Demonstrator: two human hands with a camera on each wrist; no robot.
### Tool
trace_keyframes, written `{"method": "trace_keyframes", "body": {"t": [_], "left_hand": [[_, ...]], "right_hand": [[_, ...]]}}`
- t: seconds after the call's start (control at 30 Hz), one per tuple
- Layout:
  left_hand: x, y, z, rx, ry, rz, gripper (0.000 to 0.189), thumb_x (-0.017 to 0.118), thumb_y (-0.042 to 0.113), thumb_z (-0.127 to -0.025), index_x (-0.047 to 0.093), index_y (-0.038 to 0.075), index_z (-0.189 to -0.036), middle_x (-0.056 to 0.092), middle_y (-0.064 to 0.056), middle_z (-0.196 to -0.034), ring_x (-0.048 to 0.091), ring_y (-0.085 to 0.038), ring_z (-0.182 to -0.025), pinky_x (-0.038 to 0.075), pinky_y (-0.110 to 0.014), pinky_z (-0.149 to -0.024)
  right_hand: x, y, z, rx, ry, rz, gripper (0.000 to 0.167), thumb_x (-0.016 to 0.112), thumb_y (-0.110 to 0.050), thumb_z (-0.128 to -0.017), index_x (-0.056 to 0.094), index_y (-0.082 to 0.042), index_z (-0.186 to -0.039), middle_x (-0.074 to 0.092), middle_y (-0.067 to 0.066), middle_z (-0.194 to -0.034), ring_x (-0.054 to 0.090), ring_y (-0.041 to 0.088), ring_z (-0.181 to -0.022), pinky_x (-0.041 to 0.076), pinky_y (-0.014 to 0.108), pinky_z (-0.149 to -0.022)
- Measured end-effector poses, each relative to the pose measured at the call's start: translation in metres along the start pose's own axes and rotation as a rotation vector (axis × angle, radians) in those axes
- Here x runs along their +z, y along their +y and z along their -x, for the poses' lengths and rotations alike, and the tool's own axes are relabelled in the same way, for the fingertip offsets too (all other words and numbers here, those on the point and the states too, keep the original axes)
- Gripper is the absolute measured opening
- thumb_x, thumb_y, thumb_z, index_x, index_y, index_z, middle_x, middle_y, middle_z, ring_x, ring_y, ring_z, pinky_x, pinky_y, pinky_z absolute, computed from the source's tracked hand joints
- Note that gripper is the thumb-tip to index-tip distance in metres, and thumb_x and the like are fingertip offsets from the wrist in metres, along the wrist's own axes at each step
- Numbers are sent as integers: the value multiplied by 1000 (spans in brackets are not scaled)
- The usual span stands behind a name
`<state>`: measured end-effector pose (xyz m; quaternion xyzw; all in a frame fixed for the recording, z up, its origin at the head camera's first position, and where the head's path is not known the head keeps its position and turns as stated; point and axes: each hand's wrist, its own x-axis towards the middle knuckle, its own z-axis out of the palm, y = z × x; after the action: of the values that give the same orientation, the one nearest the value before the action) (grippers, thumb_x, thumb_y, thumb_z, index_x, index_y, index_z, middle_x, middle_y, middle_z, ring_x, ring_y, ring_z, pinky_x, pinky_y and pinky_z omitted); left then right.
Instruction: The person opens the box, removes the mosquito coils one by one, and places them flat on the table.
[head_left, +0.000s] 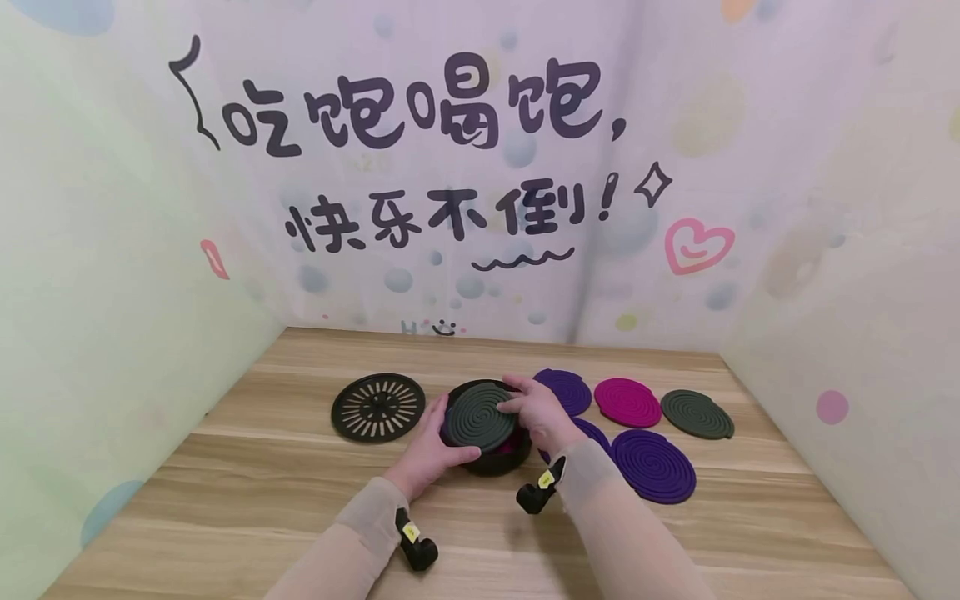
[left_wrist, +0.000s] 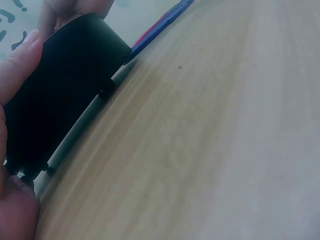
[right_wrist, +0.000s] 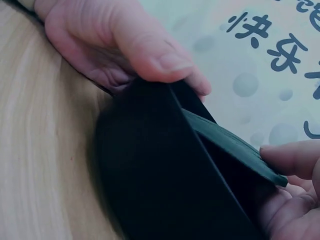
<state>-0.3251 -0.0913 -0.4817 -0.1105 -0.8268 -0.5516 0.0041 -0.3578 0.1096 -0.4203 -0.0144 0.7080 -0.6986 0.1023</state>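
Gripping the black bowl (head_left: 501, 463) toward the back edge of the surface (head_left: 247, 483) is your left hand (head_left: 427, 456); your right hand (head_left: 545, 412) pinches the dark green spiral mat (head_left: 480, 417), face up, its right end raised above the rim. Wall writing (head_left: 468, 104) reads 吃饱喝饱,快乐不倒! Only your left-wrist view shows the bowl's small feet (left_wrist: 106, 89).

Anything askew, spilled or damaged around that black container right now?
One thing's askew: the dark green coil slants at the mouth of the black container, one edge above the rim. The right hand pinches it, so that's probably just handling. No spill or damage shows.
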Motion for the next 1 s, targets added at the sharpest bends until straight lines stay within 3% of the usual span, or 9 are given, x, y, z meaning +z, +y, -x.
{"method": "trace_keyframes", "body": {"t": [0.27, 0.5, 1.0], "left_hand": [[-1, 0, 0, -6, -3, 10, 117, 86, 42, -68, 15, 10, -155, 13, -14, -158, 14, -33, -143, 18, -53, -113], [0, 1, 0, -8, -4, 33, 116, 87, 38, -68, 15, 9, -154, 13, -14, -158, 15, -33, -143, 17, -52, -114], [-1, 5, 2, -19, -11, 39, 118, 87, 40, -67, 15, 9, -155, 12, -13, -158, 15, -33, -143, 17, -53, -114]], "right_hand": [[-2, -3, -1, 22, -105, -33, 57, 57, 11, -87, 44, -1, -141, 55, 20, -133, 66, 18, -88, 56, 29, -69], [-4, -2, -2, 26, -112, -39, 58, 58, 11, -86, 45, -2, -141, 55, 19, -133, 66, 20, -92, 57, 34, -74], [-4, -1, -2, 17, -93, -49, 54, 58, 12, -85, 48, 0, -137, 60, 19, -125, 66, 21, -93, 56, 33, -76]]}}
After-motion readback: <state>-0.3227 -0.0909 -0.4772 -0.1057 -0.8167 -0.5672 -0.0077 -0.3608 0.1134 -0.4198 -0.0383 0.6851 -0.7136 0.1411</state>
